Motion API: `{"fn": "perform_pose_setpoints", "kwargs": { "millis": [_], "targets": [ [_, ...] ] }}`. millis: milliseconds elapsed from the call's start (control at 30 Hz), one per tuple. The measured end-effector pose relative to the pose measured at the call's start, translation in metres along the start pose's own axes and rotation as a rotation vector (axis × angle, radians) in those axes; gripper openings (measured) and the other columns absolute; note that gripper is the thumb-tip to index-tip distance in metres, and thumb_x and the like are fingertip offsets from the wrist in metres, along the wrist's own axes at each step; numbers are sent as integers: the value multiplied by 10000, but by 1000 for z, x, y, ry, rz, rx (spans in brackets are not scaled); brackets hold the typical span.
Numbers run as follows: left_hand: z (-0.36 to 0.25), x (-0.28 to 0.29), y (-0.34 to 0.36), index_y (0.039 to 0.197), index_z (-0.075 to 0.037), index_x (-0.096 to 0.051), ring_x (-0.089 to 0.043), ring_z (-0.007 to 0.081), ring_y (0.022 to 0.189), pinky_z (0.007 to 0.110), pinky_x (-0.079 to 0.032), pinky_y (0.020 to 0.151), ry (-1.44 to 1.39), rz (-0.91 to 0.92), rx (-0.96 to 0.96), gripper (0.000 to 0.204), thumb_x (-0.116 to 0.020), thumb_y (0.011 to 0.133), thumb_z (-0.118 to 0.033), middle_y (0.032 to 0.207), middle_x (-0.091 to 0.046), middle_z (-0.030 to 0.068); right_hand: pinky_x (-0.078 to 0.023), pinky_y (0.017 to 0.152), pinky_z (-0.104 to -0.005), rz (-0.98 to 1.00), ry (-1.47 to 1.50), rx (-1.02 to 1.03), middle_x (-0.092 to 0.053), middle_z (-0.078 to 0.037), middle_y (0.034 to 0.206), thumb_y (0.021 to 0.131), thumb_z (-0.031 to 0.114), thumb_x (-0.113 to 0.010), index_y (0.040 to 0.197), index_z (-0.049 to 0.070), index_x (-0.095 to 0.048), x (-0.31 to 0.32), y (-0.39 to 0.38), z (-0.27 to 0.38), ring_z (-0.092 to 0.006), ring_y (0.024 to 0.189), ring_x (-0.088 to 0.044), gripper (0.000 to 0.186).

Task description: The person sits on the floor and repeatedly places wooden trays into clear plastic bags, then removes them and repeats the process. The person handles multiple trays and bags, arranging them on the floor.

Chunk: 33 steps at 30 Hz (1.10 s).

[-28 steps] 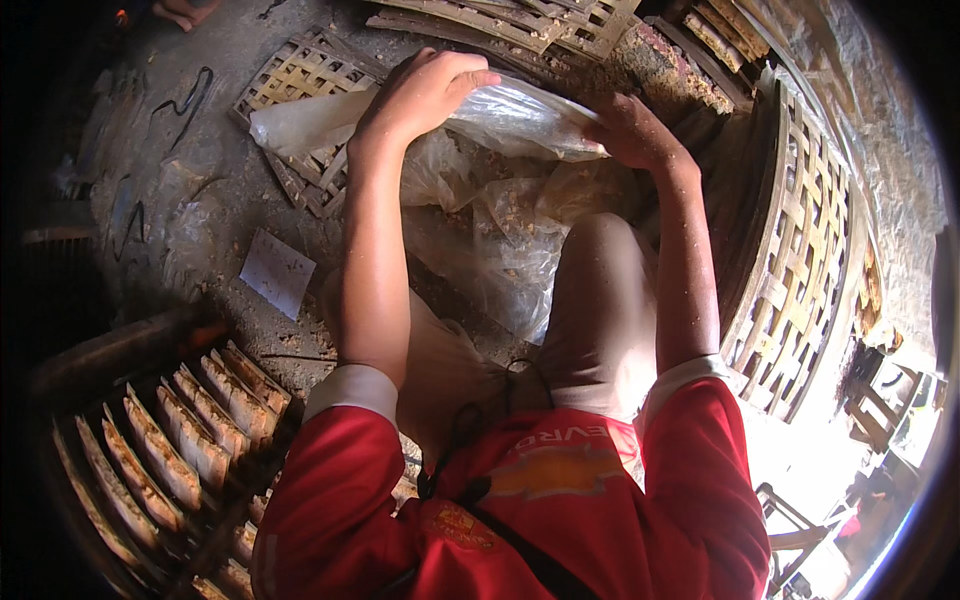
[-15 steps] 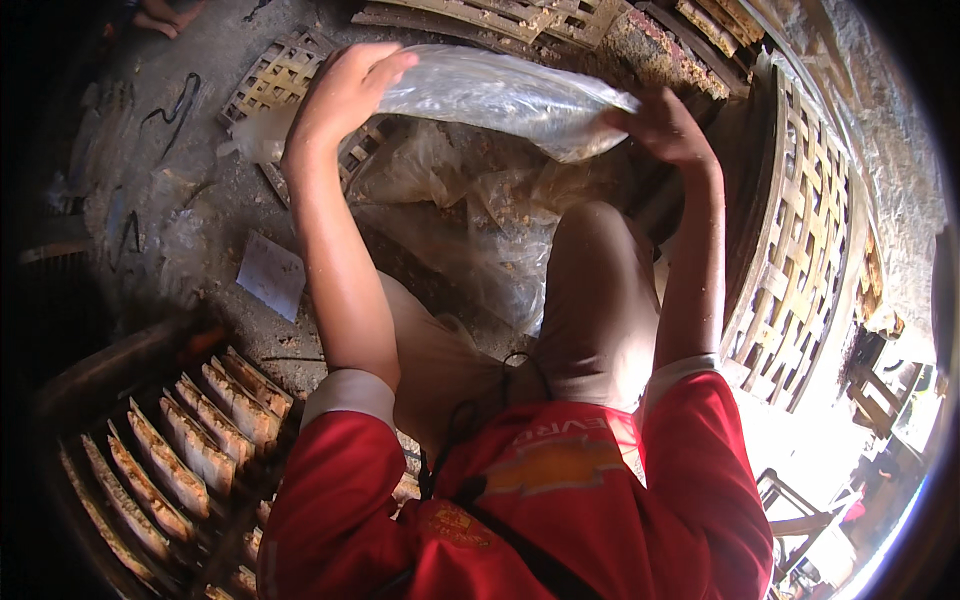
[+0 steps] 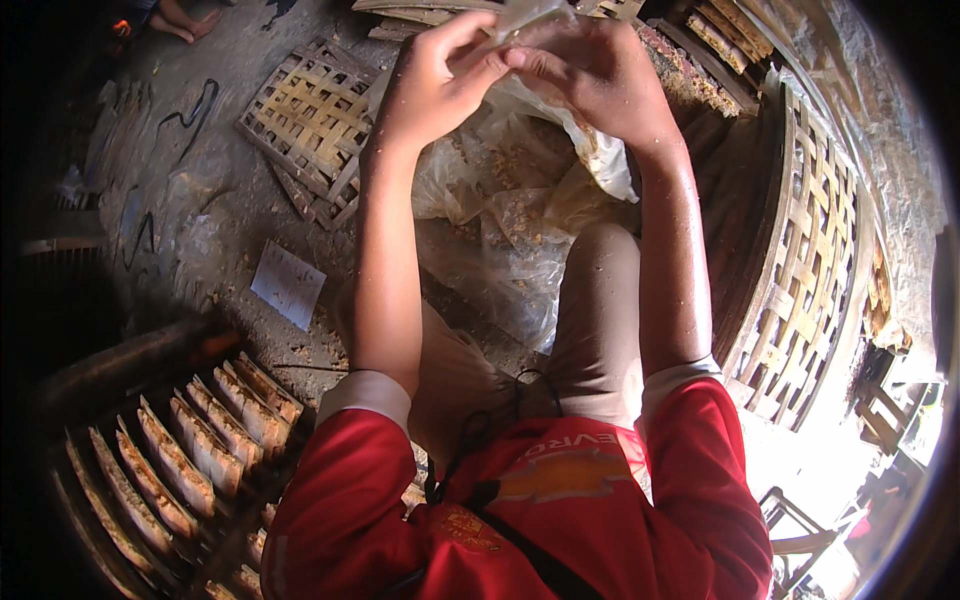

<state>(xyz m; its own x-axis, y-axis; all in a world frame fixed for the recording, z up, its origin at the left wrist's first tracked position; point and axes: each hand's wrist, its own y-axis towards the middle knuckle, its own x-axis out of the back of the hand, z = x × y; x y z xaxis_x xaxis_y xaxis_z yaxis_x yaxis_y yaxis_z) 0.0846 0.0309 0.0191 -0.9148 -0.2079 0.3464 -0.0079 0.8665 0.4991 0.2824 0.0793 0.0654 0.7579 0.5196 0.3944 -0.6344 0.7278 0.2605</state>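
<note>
My left hand [image 3: 440, 85] and my right hand [image 3: 600, 85] meet near the top of the head view, thumbs almost touching, both closed on a crumpled clear plastic sheet [image 3: 600, 150] that hangs down below my right hand. Part of it sticks up between my fingers, and some of my fingertips are hidden. Beneath my hands, more wrinkled translucent plastic [image 3: 500, 240], speckled with crumbs, lies between and beyond my knees.
Woven slat panels [image 3: 310, 95] lie at upper left, with others [image 3: 800, 260] leaning on the right and stacked at the top. A rack of upright slabs [image 3: 180, 450] is at lower left, white paper [image 3: 288, 283] on the floor. Another person's bare feet [image 3: 185, 25] show top left.
My hands, earlier apart with the plastic stretched between them, have come together and moved slightly upward. The plastic is now gathered and bunched, with an end hanging on the right.
</note>
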Motion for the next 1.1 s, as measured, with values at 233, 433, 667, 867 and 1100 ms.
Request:
{"fn": "perform_pose_setpoints", "kwargs": {
  "millis": [233, 433, 667, 867, 1100],
  "targets": [
    [6, 11, -3, 1044, 56, -703, -658, 87, 795, 244, -519, 726, -166, -107, -56, 164, -713, 971, -90, 892, -725, 46, -547, 755, -350, 40, -355, 112, -725, -150, 869, 889, 137, -759, 1035, -5, -736, 7, -5, 22, -178, 777, -684, 204],
    [3, 21, -9, 1009, 37, -721, -655, 74, 761, 233, -502, 699, -53, -29, 29, 132, -700, 977, -90, 863, -723, 36, -571, 759, -307, 171, -487, -173, -768, -116, 830, 853, 205, -838, 1059, 2, -769, 13, -46, -55, -125, 707, -677, 297],
    [-5, 14, -7, 1050, 63, -716, -677, 97, 750, 262, -542, 687, -145, -234, -90, 149, -703, 970, -62, 864, -730, 62, -538, 714, -445, -108, -456, -96, -658, -284, 804, 879, 262, -803, 1000, -28, -722, -36, -28, -21, -461, 785, -667, 325],
    [-6, 40, -18, 1038, 48, -734, -610, 72, 645, 232, -519, 613, 60, -190, 99, 154, -713, 962, -84, 789, -696, 26, -552, 770, -442, 60, -445, -120, -709, -243, 881, 844, 172, -790, 1118, 16, -719, 1, -66, -62, -433, 823, -692, 323],
    [-22, 33, -15, 944, 19, -713, -567, 56, 637, 234, -449, 582, 55, -301, 37, 127, -680, 956, -103, 711, -633, -16, -553, 798, -439, 0, -371, 67, -710, -247, 927, 907, 173, -730, 1103, 33, -746, -27, -36, -37, -439, 845, -679, 241]
  ]
}}
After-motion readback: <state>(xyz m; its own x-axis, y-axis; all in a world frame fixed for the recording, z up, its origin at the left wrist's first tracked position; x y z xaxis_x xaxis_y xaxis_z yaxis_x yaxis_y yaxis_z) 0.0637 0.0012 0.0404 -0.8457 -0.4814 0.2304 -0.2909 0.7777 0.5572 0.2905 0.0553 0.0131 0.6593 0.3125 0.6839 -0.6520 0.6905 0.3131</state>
